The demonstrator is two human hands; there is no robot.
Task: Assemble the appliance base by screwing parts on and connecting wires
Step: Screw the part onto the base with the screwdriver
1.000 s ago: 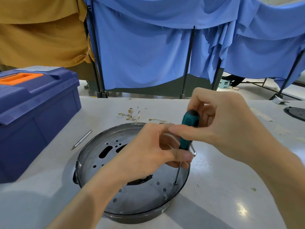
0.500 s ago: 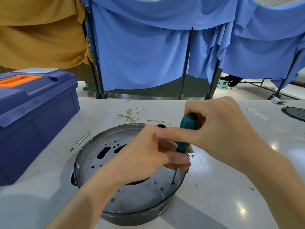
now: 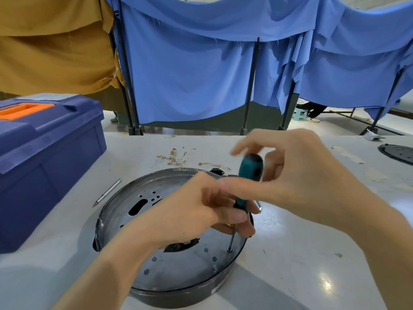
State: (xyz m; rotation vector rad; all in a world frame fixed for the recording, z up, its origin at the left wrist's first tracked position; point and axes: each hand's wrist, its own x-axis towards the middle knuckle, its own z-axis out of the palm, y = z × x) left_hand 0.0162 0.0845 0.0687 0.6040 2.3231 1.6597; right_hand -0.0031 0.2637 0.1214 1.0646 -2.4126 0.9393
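Note:
A round dark metal appliance base with a perforated plate lies on the white table in the head view. A teal-and-black screwdriver stands nearly upright over its right side, its tip on a screw near the rim. My left hand reaches over the base and pinches the screwdriver's lower handle and shaft. My right hand comes from the right, with thumb and fingers round the top of the handle; its fingertips are blurred. My left hand hides the middle of the plate.
A blue toolbox with an orange handle stands at the left. A loose metal bit lies between it and the base. Several small wires with terminals lie behind the base. A black disc sits at the far right edge.
My right hand's fingers have shifted on the handle, with the forefinger lifted, so more of the teal grip shows. The screwdriver tip stays on the same screw.

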